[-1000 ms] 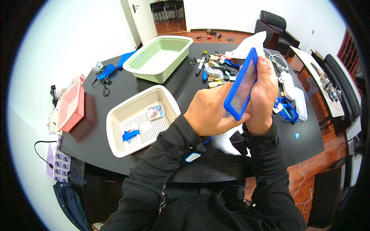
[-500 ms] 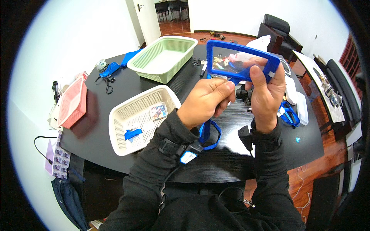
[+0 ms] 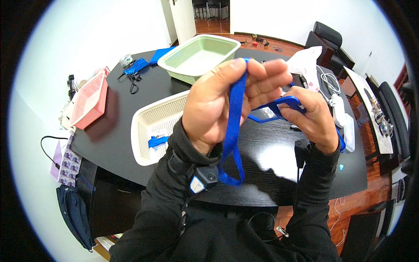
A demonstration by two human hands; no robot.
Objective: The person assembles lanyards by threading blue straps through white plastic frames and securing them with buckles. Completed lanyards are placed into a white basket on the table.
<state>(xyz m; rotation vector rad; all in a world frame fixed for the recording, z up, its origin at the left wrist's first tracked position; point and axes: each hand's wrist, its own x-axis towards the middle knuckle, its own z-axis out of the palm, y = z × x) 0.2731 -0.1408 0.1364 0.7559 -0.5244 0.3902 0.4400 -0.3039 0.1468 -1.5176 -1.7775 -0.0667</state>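
Raised since the earlier frame, the left hand (image 3: 222, 105) pinches the blue strap (image 3: 231, 144) while the right hand (image 3: 307, 120) grips the blue frame (image 3: 279, 107) beside it; next, judged, gathering the hanging loop below.

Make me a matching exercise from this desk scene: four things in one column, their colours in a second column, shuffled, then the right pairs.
Things:
1. lanyard strap pinched in the left hand
2. basket nearest the person
3. basket at the far side of the table
4. basket at the table's left edge

Colours:
a. pink
b. blue
c. white
d. pale green

Pairs: 1-b, 2-c, 3-d, 4-a
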